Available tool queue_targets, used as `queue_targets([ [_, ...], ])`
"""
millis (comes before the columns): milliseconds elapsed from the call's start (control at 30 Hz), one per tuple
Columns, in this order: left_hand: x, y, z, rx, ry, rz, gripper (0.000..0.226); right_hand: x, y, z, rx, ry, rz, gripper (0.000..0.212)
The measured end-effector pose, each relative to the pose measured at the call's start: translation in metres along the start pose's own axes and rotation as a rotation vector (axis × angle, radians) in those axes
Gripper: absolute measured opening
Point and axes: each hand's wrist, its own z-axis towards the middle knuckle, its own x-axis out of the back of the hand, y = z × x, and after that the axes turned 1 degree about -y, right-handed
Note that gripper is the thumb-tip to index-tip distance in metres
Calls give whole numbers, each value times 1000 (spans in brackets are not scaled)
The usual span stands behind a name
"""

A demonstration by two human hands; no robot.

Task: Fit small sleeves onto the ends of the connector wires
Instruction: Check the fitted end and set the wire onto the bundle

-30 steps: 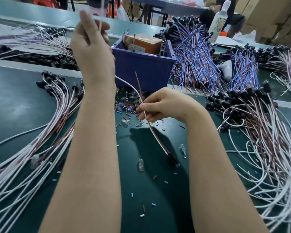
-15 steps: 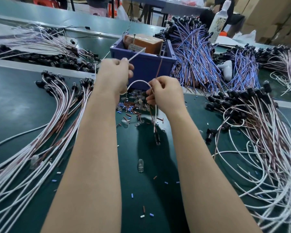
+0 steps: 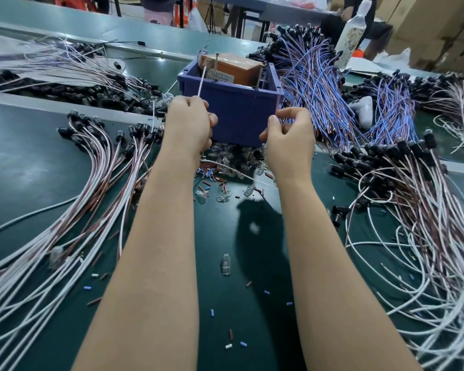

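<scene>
Our left hand (image 3: 189,124) grips the white wire (image 3: 202,79), end at 12 o'clock; our right hand (image 3: 288,140) is pinched, contents unclear. Next, we slide a sleeve (image 3: 212,312) on.

The counter (image 3: 32,167) has a dark green surface. A purple bin (image 3: 236,119) stands at its centre rear. Bundles of white and brown wires with black connectors lie at the left (image 3: 73,215) and right (image 3: 413,210). Blue and purple wires (image 3: 314,84) lie heaped right of the bin. Small clear bulbs (image 3: 231,159) and short blue, brown and white sleeves (image 3: 212,178) are scattered in front of the bin. One bulb (image 3: 226,267) lies apart, nearer the camera.
</scene>
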Motion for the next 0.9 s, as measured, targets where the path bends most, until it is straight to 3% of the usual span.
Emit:
queue_targets([
  [133, -2, -1, 1, 34, -30, -1, 23, 0, 0, -1, 62, -1, -89, 21],
  [300, -4, -2, 2, 58, -40, 2, 23, 0, 1, -2, 57, 32, -79, 15],
  [467, -4, -2, 3, 64, -51, -6, 22, -2, -3, -3, 95, 12, -120, 28],
  [900, -6, -7, 8, 74, -76, -16, 22, -5, -8, -5, 84, -13, -184, 32],
])
